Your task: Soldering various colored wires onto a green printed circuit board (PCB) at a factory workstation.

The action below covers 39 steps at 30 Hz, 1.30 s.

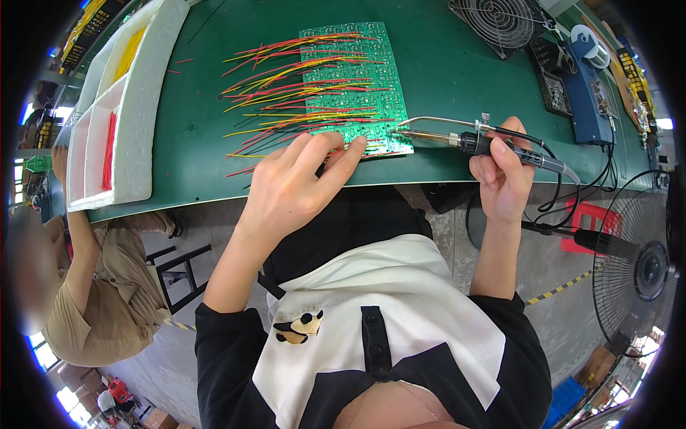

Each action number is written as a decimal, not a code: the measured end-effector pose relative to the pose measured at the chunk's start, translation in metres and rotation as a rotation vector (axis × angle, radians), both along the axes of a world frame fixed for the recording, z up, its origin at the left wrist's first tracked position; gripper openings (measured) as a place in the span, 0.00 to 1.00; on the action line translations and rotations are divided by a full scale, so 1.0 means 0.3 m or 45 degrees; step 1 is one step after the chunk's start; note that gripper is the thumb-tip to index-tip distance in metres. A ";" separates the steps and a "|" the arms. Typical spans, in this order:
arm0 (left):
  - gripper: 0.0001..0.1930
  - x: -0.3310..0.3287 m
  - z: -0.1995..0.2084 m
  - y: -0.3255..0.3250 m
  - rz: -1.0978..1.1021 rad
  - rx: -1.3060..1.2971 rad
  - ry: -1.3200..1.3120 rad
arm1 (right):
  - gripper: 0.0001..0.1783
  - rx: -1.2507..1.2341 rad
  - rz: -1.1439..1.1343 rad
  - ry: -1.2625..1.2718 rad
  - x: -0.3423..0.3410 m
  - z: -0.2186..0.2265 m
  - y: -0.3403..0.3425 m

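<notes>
A green circuit board panel (389,79) lies on the green work table, with rows of red, yellow and black wires (268,89) sticking out past its left side. My right hand (506,168) grips a soldering iron (468,141), which has a thin curved metal tube fixed along it. The iron's tip meets or hovers just over the panel's near right part; I cannot tell which. My left hand (304,171) is over the near edge of the panel, fingers bent and fingertips down among the nearest wires. Whether those fingers pinch a wire is hidden.
A white foam box (136,136) with compartments of yellow and red wires stands at the left. At the back right are a fan (496,21), a solder spool (589,44) and a blue soldering station (589,96). A co-worker (107,286) sits at the left; a floor fan (647,272) is right.
</notes>
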<state>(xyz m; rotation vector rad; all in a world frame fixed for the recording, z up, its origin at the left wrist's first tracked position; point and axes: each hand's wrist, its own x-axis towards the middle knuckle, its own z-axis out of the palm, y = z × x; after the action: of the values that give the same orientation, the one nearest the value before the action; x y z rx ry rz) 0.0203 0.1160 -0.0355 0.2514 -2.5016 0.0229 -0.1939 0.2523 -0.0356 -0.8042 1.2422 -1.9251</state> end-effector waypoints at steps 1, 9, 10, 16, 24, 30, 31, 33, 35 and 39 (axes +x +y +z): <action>0.19 -0.001 0.000 -0.001 -0.002 -0.003 0.004 | 0.06 -0.001 0.000 0.000 -0.001 -0.001 0.000; 0.18 0.009 -0.020 -0.013 -0.013 0.114 0.098 | 0.06 -0.054 0.018 -0.127 -0.009 -0.004 0.000; 0.17 0.014 -0.019 -0.012 0.000 0.108 0.080 | 0.06 -0.063 0.029 -0.127 -0.010 -0.004 0.002; 0.18 0.004 -0.011 0.007 -0.006 0.140 0.082 | 0.07 -0.099 0.028 -0.142 -0.010 0.001 0.023; 0.20 0.008 -0.020 0.004 0.005 0.063 0.081 | 0.06 -0.059 0.017 -0.075 -0.007 -0.012 0.010; 0.19 0.004 -0.011 0.006 -0.004 0.108 0.086 | 0.08 -0.079 0.061 -0.122 -0.005 -0.005 0.013; 0.19 0.002 -0.010 0.006 -0.009 0.111 0.085 | 0.08 -0.067 0.064 -0.100 -0.004 -0.003 0.011; 0.19 0.002 -0.008 0.007 -0.012 0.110 0.083 | 0.09 -0.049 0.050 -0.100 -0.002 0.003 0.009; 0.19 0.001 -0.006 0.008 -0.015 0.114 0.072 | 0.09 -0.053 0.069 -0.059 -0.004 0.001 0.010; 0.20 0.003 -0.013 0.005 -0.023 0.112 0.074 | 0.09 -0.034 0.047 -0.070 -0.001 0.002 0.009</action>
<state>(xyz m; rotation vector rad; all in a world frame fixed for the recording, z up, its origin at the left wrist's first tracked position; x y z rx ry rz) 0.0211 0.1176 -0.0393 0.2620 -2.4497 -0.1012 -0.1943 0.2550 -0.0351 -0.7773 1.1631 -1.9250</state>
